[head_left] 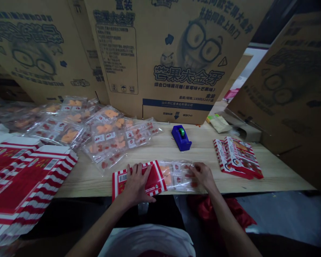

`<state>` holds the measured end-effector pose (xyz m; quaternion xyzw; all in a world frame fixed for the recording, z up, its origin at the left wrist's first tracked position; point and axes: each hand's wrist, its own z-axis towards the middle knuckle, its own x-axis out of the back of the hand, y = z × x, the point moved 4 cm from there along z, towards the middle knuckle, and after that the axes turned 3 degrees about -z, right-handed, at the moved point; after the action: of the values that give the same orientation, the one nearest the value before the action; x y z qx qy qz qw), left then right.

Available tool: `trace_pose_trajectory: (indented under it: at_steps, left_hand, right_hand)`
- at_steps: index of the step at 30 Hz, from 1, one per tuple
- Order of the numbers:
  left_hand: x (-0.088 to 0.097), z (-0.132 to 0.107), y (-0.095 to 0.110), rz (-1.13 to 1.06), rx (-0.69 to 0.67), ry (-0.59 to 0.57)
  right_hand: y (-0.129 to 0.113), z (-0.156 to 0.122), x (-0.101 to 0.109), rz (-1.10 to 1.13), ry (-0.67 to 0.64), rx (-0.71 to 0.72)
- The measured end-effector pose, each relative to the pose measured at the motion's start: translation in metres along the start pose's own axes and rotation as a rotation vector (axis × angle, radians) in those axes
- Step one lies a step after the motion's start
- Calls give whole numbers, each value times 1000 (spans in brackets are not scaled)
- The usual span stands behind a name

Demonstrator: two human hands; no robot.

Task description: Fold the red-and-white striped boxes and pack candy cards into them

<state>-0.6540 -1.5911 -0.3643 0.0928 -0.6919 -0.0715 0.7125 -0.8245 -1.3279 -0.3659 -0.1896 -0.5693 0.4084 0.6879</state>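
A flat red box with striped edges (pixel 157 175) lies at the table's front edge. My left hand (pixel 135 185) rests on top of it, fingers spread and thumb out at the near side. At the box's right end is a clear plastic packet of candies (pixel 176 175), with orange pieces and small red ones in compartments. Its left part meets the box end; whether some of it is inside I cannot tell. My right hand (pixel 203 175) pinches the packet's right end, thumb and fingers closed.
Many clear candy packets (pixel 104 128) are heaped at the back left. Stacked flat red boxes (pixel 29 178) stand at the left. A blue tape dispenser (pixel 181 138) sits mid-table; two filled striped boxes (pixel 238 157) lie right. Large cardboard cartons (pixel 149 46) line the back.
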Motion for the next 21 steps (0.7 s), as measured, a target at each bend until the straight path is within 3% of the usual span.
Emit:
trace_pose_trajectory:
  at_steps: [4,9,12,15,19,21]
  left_hand:
    - [-5,1,14,-26,-131,-32]
    - [3,1,14,-37,43,43]
    - [13,-1,9,-34,137,106]
    - [17,-2,7,-25,183,166]
    - [11,0,5,-18,161,172]
    - [12,1,3,-24,174,179]
  right_hand:
    - [-22,-7,-34,89,-172,27]
    - [-74,-34,-82,231,-292,84]
    - [-82,-47,-86,382,-254,35]
    - [-81,-51,-87,396,-236,-33]
    - [-91,-51,-100,421,-435,-28]
    - [-96,-52,-102,485,-438,-21]
